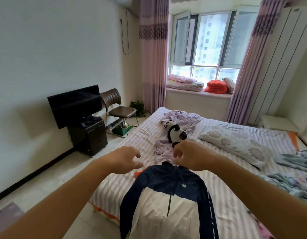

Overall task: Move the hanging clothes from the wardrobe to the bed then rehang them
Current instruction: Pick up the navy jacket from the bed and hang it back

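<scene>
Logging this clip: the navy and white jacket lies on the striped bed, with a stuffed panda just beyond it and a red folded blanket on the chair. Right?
Not quite. In the head view the red folded blanket lies on the window ledge, not the chair. The navy and white jacket does lie on the striped bed, stuffed panda beyond it.

Navy-and-white jacket (168, 200) on striped bed (114, 192), right hand (190, 156) at collar, left hand (125, 159) beside

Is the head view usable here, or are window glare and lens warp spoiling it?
Head view: the bright window is washed out; wide-angle warp bows the white wall; the navy-and-white zip jacket, left hand and right hand stay evenly lit and reasonably sharp.
</scene>
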A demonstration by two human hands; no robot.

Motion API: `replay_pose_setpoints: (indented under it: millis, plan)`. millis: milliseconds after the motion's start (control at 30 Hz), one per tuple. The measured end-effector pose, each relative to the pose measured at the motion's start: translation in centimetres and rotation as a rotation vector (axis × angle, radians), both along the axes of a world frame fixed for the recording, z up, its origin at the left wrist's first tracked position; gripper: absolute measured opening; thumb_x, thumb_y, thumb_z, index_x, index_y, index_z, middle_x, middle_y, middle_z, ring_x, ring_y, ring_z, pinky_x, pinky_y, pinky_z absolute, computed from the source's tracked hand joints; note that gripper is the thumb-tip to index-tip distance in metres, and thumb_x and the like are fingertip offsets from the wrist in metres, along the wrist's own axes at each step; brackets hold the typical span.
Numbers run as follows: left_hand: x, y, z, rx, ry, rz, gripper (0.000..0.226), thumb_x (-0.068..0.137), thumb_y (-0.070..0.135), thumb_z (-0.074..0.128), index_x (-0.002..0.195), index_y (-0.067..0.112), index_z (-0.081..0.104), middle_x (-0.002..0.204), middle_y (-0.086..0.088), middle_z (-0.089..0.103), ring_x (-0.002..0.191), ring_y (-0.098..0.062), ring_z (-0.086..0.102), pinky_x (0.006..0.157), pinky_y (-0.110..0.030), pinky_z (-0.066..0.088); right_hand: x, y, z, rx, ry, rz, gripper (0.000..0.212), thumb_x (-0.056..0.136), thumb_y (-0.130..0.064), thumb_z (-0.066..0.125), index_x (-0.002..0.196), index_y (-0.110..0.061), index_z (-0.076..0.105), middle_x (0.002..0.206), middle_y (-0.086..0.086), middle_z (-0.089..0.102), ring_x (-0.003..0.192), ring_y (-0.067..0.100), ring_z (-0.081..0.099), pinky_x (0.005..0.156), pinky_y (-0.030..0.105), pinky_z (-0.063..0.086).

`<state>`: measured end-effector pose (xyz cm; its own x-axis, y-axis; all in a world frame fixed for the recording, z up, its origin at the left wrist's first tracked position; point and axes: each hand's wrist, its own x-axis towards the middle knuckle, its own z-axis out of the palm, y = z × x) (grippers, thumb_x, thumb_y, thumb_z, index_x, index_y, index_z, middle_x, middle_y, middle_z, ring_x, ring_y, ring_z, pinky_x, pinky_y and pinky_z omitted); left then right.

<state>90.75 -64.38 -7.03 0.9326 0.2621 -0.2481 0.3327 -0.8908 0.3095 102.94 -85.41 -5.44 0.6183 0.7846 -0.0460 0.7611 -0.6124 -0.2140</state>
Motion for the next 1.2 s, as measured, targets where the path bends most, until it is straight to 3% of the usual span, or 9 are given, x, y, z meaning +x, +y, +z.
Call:
replay_pose_setpoints:
  millis: [367,633,833,1000,1133,1200]
  plan:
    - [18.0,3.3,-4.9,-0.005,0.023,-0.143,0.049,0.095,0.045,0.056,0.138,0.022,0.051,0.14,-0.002,0.052,0.124,-0.019,0.052,0.098,-0.031,0.041,14.5,1.6,-5.0,-0.056,0.022,-0.141,0.027,0.093,-0.038,0.06,0.113,-0.021,0.066,0.113,-0.003,0.062,0.104,0.017,0.058,0.082,0.028,0.047]
    - [29.6,7.8,-9.8,-0.059,0.059,-0.256,0.043,0.096,0.041,0.055,0.129,0.013,0.058,0.128,-0.007,0.059,0.112,-0.022,0.058,0.095,-0.036,0.048,23.5,5.9,-11.4,-0.121,0.099,-0.303,0.033,0.091,-0.038,0.057,0.111,-0.013,0.064,0.111,0.006,0.065,0.1,0.025,0.062,0.087,0.041,0.053]
    - [35.7,10.0,-15.7,-0.035,0.106,-0.286,0.043,0.097,0.043,0.05,0.131,0.016,0.054,0.128,-0.002,0.057,0.114,-0.023,0.056,0.094,-0.037,0.047,29.3,7.5,-15.9,-0.096,0.131,-0.374,0.028,0.095,-0.037,0.053,0.116,-0.019,0.061,0.115,-0.001,0.064,0.104,0.021,0.06,0.089,0.035,0.051]
    - [39.4,11.6,-21.7,-0.02,0.174,-0.258,0.029,0.096,0.044,0.049,0.109,0.019,0.056,0.104,0.0,0.06,0.092,-0.02,0.059,0.075,-0.033,0.047,34.1,7.5,-20.7,-0.048,0.146,-0.419,0.029,0.097,-0.035,0.051,0.122,-0.022,0.058,0.117,-0.005,0.062,0.105,0.017,0.059,0.085,0.029,0.048]
    - [42.8,11.9,-25.8,-0.053,0.197,-0.172,0.037,0.097,0.042,0.049,0.124,0.016,0.053,0.122,-0.001,0.06,0.108,-0.021,0.059,0.09,-0.037,0.049,38.5,7.2,-25.1,-0.046,0.194,-0.432,0.029,0.097,-0.035,0.051,0.123,-0.022,0.056,0.117,-0.006,0.061,0.103,0.017,0.059,0.083,0.029,0.049]
    - [44.7,11.9,-27.9,-0.077,0.191,-0.153,0.037,0.098,0.039,0.048,0.127,0.016,0.053,0.127,-0.001,0.059,0.111,-0.02,0.058,0.09,-0.034,0.048,40.6,7.3,-27.4,-0.038,0.213,-0.441,0.028,0.097,-0.034,0.051,0.122,-0.021,0.057,0.116,-0.006,0.061,0.102,0.016,0.059,0.082,0.029,0.049]
